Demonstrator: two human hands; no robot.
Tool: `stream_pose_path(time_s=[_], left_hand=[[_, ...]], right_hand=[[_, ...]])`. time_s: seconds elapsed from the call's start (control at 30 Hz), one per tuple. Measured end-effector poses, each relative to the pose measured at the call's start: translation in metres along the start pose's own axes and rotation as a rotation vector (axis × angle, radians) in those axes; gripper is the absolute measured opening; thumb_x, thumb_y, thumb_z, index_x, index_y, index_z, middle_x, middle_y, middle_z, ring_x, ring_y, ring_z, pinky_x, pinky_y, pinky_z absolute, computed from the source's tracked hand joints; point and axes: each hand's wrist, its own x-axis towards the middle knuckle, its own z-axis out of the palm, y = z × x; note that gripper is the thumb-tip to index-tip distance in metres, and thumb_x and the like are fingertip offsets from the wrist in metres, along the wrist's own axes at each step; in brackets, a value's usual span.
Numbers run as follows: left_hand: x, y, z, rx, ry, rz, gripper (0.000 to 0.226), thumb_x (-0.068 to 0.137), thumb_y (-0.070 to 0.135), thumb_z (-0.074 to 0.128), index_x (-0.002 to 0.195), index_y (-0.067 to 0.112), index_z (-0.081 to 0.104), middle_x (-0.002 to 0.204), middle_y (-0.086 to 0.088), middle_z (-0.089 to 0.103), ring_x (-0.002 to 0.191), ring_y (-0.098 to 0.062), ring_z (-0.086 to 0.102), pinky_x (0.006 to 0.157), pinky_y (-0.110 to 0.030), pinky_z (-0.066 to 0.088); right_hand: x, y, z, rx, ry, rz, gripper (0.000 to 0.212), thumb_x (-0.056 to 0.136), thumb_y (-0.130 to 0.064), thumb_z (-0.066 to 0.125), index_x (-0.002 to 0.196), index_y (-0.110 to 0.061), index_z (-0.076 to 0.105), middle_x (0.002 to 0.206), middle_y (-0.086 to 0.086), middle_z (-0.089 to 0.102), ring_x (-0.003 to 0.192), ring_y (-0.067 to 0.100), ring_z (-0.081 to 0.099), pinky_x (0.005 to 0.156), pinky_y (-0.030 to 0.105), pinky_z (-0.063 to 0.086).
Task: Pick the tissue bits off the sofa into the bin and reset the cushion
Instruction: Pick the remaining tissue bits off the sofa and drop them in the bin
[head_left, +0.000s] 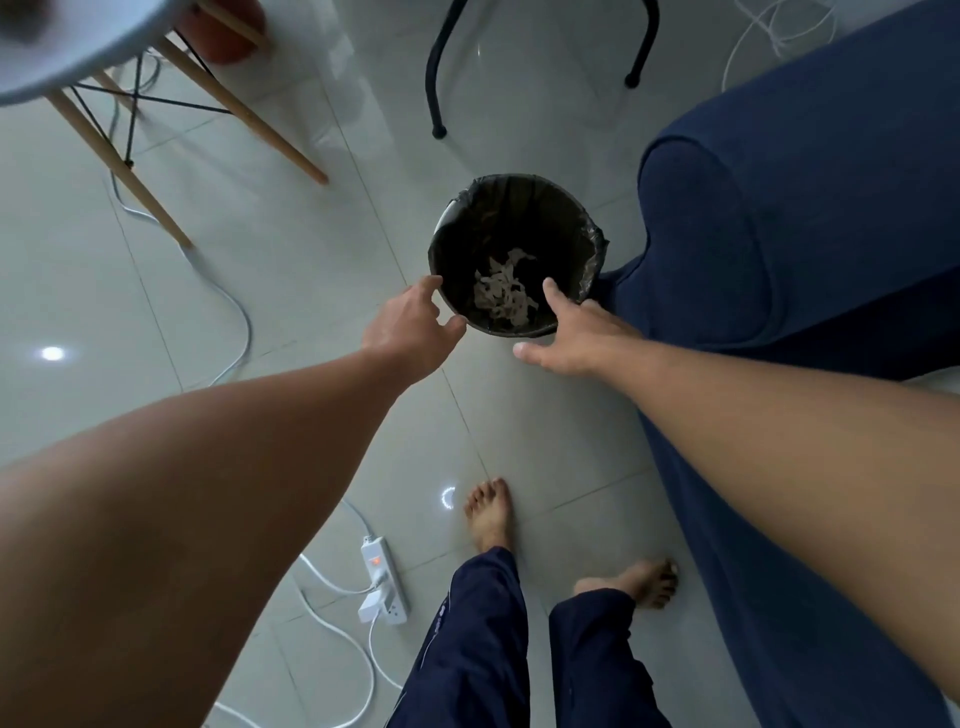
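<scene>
A small round bin (589, 234) with a black liner stands on the tiled floor beside the arm of the navy sofa (769, 218). White tissue bits (501, 293) lie heaped at its bottom. My left hand (410, 325) hovers at the bin's near left rim, fingers apart and holding nothing. At the near right rim is my right hand (576, 332), also spread and without anything in it. No cushion is in view.
A white chair with wooden legs (176, 104) stands at the far left, and black metal legs (439, 78) stand beyond the bin. A white power strip (383, 579) with cables lies on the floor near my bare feet (488, 512).
</scene>
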Motion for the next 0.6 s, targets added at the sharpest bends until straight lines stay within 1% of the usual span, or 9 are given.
stream_pose_path(time_s=[0.1,0.17,0.33,0.5,0.6], left_hand=[[-0.006,-0.003,0.003,0.011,-0.017,0.000,0.062,0.091,0.050,0.058,0.148,0.034,0.040,0.114,0.012,0.063,0.113,-0.017,0.058,0.077,-0.031,0.045],[-0.011,-0.004,0.006,0.036,-0.034,0.006,0.061,0.092,0.048,0.059,0.148,0.033,0.039,0.114,0.011,0.063,0.113,-0.018,0.058,0.077,-0.031,0.044],[-0.024,0.006,0.015,0.074,-0.086,0.053,0.064,0.093,0.045,0.059,0.150,0.030,0.036,0.121,0.007,0.063,0.116,-0.019,0.056,0.083,-0.033,0.047],[-0.042,0.030,0.025,0.127,-0.139,0.140,0.065,0.094,0.045,0.058,0.152,0.027,0.036,0.122,0.006,0.065,0.118,-0.020,0.057,0.088,-0.039,0.052],[-0.054,0.051,0.033,0.158,-0.167,0.199,0.062,0.094,0.047,0.059,0.149,0.025,0.040,0.121,0.004,0.067,0.113,-0.021,0.060,0.085,-0.038,0.052]], right_hand=[[-0.008,0.012,0.016,-0.020,0.019,0.023,0.101,0.080,-0.079,0.052,0.156,-0.048,-0.005,0.162,0.007,0.030,0.140,0.036,0.040,0.093,0.049,0.046],[-0.014,0.020,0.022,-0.034,0.031,0.031,0.100,0.080,-0.080,0.051,0.157,-0.047,-0.003,0.159,0.009,0.035,0.139,0.036,0.041,0.090,0.048,0.045],[-0.032,0.042,0.029,0.005,0.026,0.050,0.099,0.081,-0.078,0.050,0.158,-0.045,-0.002,0.161,0.003,0.032,0.143,0.031,0.037,0.095,0.047,0.042],[-0.056,0.071,0.036,0.067,0.045,0.063,0.098,0.082,-0.077,0.050,0.158,-0.044,-0.001,0.158,0.004,0.037,0.140,0.031,0.040,0.092,0.047,0.043],[-0.074,0.098,0.038,0.111,0.083,0.072,0.094,0.084,-0.077,0.048,0.159,-0.043,0.002,0.162,0.002,0.032,0.143,0.029,0.037,0.095,0.046,0.041]])
